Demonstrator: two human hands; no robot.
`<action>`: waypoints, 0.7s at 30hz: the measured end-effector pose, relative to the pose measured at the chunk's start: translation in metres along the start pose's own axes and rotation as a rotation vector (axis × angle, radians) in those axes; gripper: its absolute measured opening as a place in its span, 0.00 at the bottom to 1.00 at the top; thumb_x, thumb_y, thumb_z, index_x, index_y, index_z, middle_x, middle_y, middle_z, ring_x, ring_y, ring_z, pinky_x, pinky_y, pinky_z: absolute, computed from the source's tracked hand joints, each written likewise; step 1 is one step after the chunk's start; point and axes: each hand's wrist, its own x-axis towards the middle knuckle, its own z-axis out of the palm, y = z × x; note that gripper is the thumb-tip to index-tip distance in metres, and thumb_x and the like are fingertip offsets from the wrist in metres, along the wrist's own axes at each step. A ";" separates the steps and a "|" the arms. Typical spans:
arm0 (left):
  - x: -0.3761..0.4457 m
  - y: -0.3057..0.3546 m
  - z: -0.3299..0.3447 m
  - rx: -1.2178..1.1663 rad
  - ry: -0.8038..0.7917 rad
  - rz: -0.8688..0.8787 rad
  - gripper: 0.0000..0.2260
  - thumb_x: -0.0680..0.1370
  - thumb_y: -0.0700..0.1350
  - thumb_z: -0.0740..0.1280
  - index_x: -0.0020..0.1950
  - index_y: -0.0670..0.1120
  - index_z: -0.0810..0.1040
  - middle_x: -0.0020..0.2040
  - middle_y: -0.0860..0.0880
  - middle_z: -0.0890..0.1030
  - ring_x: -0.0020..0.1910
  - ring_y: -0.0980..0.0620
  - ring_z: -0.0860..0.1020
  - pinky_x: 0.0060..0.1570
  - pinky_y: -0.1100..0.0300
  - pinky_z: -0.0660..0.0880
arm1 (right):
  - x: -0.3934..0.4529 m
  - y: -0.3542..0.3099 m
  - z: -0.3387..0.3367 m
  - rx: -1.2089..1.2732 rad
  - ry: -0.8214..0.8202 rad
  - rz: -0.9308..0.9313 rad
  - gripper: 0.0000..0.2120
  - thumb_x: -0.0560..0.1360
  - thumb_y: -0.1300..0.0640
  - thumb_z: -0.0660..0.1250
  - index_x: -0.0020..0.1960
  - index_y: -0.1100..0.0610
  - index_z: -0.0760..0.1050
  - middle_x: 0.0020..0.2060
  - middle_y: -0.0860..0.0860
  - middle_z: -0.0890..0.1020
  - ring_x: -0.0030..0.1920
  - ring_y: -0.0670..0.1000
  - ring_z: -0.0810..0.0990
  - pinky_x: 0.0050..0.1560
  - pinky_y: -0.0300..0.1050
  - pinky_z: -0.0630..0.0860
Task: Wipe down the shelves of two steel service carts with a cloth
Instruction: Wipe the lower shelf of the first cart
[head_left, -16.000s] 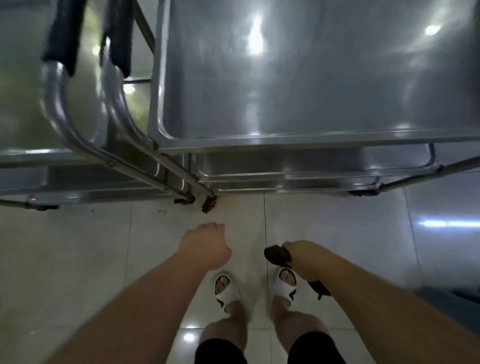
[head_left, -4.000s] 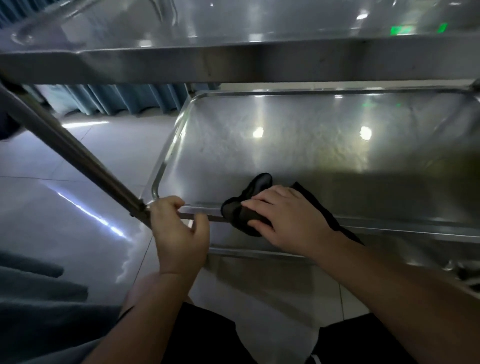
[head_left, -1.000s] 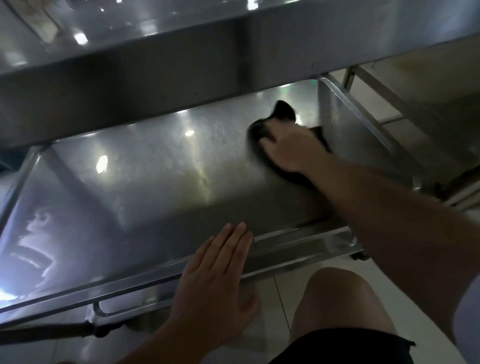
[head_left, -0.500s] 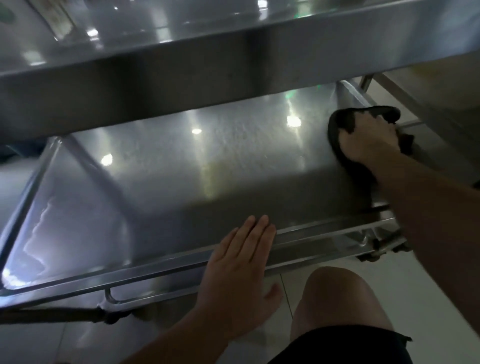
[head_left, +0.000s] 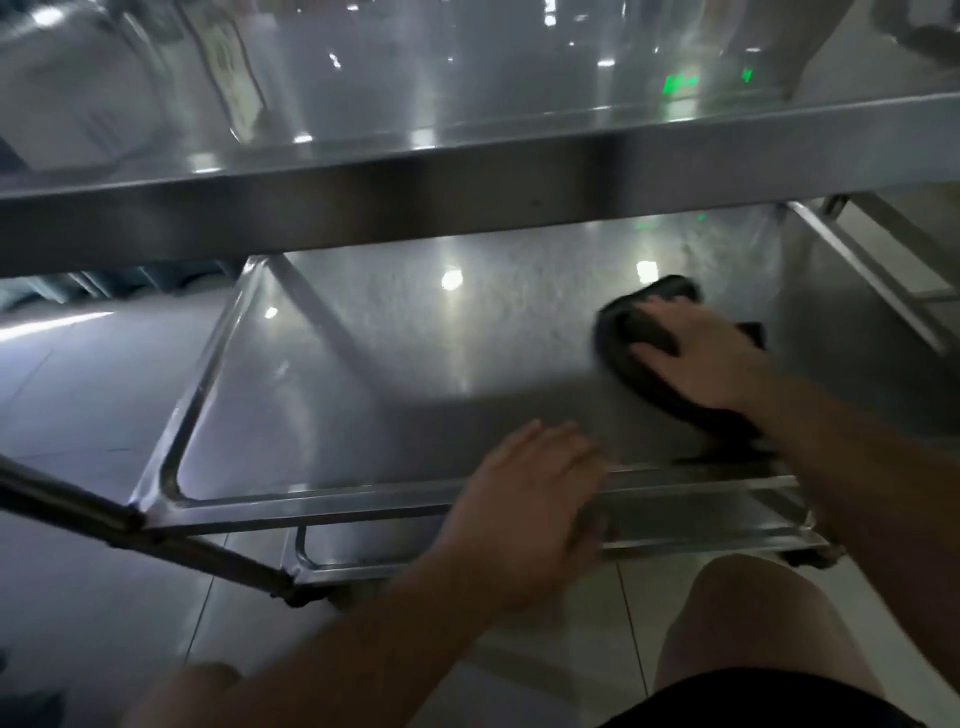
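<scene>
The right hand (head_left: 711, 358) is pressing flat on a dark cloth (head_left: 631, 345), fingers spread and fairly straight across the top of it, with the cloth bunched beneath the palm and showing beyond the fingertips and on either side of the wrist. The cloth is lying on the middle shelf (head_left: 395, 374) of a steel service cart, towards the shelf's right side and a little in from its near rim. The left hand (head_left: 524, 514) is resting open over the near rim of that same shelf, fingers extended and reaching onto the shelf surface, holding nothing; motion blur is softening its outline, so the exact contact of the thumb cannot be told. The top shelf (head_left: 467, 171) is crossing the upper part of the view as a broad steel band, its surface reflecting ceiling lights and a green glow. A lower shelf (head_left: 691, 525) is showing just beneath the near rim of the middle one. A tubular frame leg (head_left: 135, 530) is running diagonally across the lower left and is meeting the left near corner of the middle shelf. The person is crouching close to the cart, with a bare knee (head_left: 748, 618) just below its right near corner and dark shorts (head_left: 769, 701) at the bottom edge. The cart is standing on a pale tiled floor (head_left: 78, 384) that is catching streaks of light at left.
</scene>
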 end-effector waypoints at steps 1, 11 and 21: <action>-0.009 -0.021 -0.011 0.034 0.041 -0.081 0.24 0.81 0.56 0.64 0.73 0.48 0.78 0.73 0.46 0.78 0.74 0.44 0.73 0.78 0.50 0.61 | -0.001 0.019 -0.006 -0.008 0.014 0.129 0.25 0.81 0.46 0.65 0.75 0.56 0.71 0.71 0.60 0.77 0.69 0.67 0.74 0.71 0.61 0.71; -0.078 -0.151 -0.043 0.111 0.051 -0.767 0.24 0.86 0.61 0.53 0.80 0.53 0.65 0.81 0.46 0.67 0.81 0.44 0.64 0.79 0.42 0.60 | 0.031 -0.147 0.041 0.008 -0.030 0.318 0.30 0.80 0.35 0.59 0.73 0.54 0.70 0.71 0.60 0.74 0.72 0.64 0.72 0.71 0.60 0.70; -0.079 -0.148 -0.042 0.107 0.057 -0.787 0.24 0.86 0.59 0.52 0.81 0.53 0.64 0.83 0.47 0.65 0.83 0.44 0.60 0.81 0.42 0.57 | -0.041 -0.061 0.009 0.035 -0.090 0.122 0.33 0.78 0.36 0.65 0.78 0.51 0.70 0.77 0.56 0.73 0.76 0.61 0.69 0.78 0.57 0.65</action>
